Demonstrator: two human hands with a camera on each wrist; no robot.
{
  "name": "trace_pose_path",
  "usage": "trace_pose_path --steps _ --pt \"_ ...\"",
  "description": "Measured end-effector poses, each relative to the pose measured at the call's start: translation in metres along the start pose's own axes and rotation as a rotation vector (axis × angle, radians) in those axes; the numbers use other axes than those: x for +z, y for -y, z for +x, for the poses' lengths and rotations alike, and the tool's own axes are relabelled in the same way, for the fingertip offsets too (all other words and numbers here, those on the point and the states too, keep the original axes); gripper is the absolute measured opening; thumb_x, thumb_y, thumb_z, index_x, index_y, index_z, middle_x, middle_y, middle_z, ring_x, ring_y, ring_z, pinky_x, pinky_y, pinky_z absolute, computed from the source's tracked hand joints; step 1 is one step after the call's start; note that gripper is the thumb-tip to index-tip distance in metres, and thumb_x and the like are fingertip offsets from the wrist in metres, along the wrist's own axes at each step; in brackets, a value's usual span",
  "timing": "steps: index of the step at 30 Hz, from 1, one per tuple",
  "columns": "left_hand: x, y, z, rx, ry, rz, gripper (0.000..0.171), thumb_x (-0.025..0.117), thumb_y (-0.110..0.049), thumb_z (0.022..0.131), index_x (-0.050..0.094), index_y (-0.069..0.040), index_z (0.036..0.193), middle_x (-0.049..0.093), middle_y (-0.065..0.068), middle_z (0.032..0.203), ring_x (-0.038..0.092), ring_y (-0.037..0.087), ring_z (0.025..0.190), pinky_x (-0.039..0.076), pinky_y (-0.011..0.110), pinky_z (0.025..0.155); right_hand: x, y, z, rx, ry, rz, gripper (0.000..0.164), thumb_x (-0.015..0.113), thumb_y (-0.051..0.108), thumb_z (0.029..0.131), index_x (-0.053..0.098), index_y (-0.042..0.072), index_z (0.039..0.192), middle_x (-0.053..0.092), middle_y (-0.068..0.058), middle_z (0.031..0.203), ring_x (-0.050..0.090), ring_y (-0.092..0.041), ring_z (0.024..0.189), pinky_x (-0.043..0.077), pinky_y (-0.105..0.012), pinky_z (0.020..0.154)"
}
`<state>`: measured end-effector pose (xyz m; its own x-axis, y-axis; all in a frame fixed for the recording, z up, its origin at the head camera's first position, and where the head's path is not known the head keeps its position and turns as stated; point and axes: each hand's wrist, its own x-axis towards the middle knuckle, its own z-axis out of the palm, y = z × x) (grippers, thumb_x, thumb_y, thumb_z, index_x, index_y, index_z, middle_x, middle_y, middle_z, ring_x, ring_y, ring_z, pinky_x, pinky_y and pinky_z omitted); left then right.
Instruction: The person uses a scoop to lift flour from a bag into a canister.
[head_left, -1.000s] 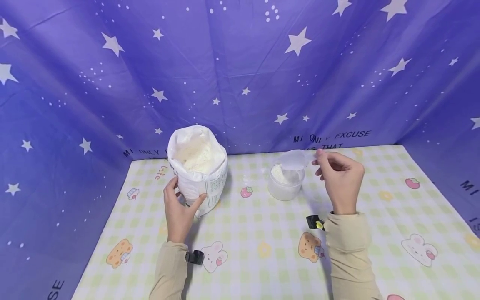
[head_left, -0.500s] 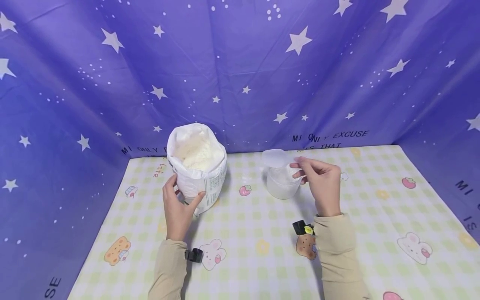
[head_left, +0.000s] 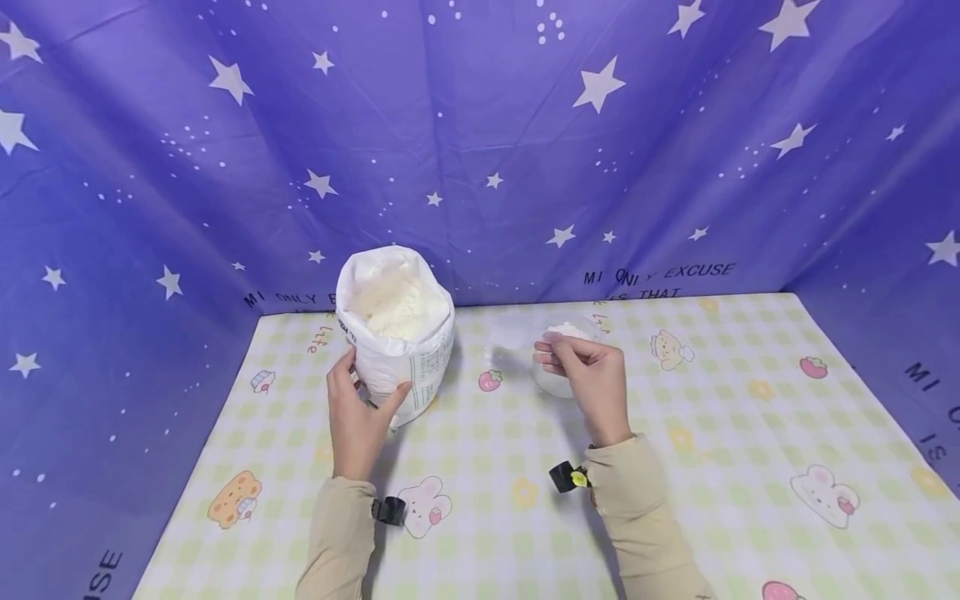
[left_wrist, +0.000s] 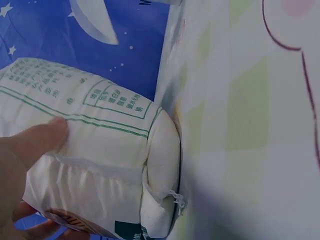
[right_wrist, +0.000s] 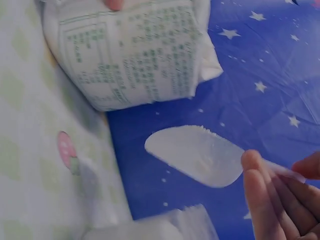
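An opened flour bag, white with green print and full of off-white powder, stands upright on the table. My left hand grips its near lower side, thumb on the front and fingers around the left; the left wrist view shows the thumb pressing the printed face. Between thumb and fingers, my right hand pinches the handle of a translucent plastic scoop. In the head view the scoop's bowl is faint, between the bag and a clear round tub. White powder shows in the tub, which my right hand partly hides.
A checked cloth with cartoon prints covers the table. A blue-purple curtain with white stars hangs right behind the bag and the tub, and along both sides.
My right hand has moved left with the scoop, from beyond the tub's right side, across the tub toward the bag. The left hand and the bag stay in place.
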<state>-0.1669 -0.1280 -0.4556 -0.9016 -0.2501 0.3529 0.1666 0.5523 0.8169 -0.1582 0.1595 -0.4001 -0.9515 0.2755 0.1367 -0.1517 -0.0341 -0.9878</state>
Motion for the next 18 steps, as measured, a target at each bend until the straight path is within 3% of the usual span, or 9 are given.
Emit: trace_pose_path --steps 7,11,18 --pt "0.004 -0.007 -0.014 -0.014 -0.010 0.001 0.082 0.084 -0.012 0.078 0.036 -0.001 0.144 0.043 0.020 0.136 0.047 0.031 0.127 0.052 0.038 0.104 0.010 -0.014 -0.008 0.052 0.018 -0.123 0.025 0.061 0.009 0.097 0.070 -0.010 0.110 0.073 -0.025 0.099 0.075 -0.020 0.079 0.062 -0.032 0.076" --pt "0.009 -0.010 -0.022 -0.025 -0.026 -0.014 0.076 0.082 -0.010 0.080 0.038 0.000 0.141 0.043 0.019 0.135 0.048 0.031 0.126 0.052 0.038 0.103 0.012 -0.026 -0.010 0.040 0.028 -0.166 0.022 0.061 0.006 0.096 0.071 -0.010 0.108 0.073 -0.026 0.097 0.075 -0.023 0.080 0.063 -0.033 0.075" --pt "0.006 -0.012 -0.035 0.028 -0.057 0.010 0.072 0.079 -0.005 0.081 0.038 0.001 0.141 0.043 0.022 0.133 0.048 0.033 0.126 0.052 0.042 0.102 0.021 -0.038 -0.017 -0.027 0.051 -0.401 0.020 0.067 0.018 0.095 0.078 0.001 0.098 0.076 -0.014 0.084 0.074 -0.019 0.078 0.057 -0.016 0.071"
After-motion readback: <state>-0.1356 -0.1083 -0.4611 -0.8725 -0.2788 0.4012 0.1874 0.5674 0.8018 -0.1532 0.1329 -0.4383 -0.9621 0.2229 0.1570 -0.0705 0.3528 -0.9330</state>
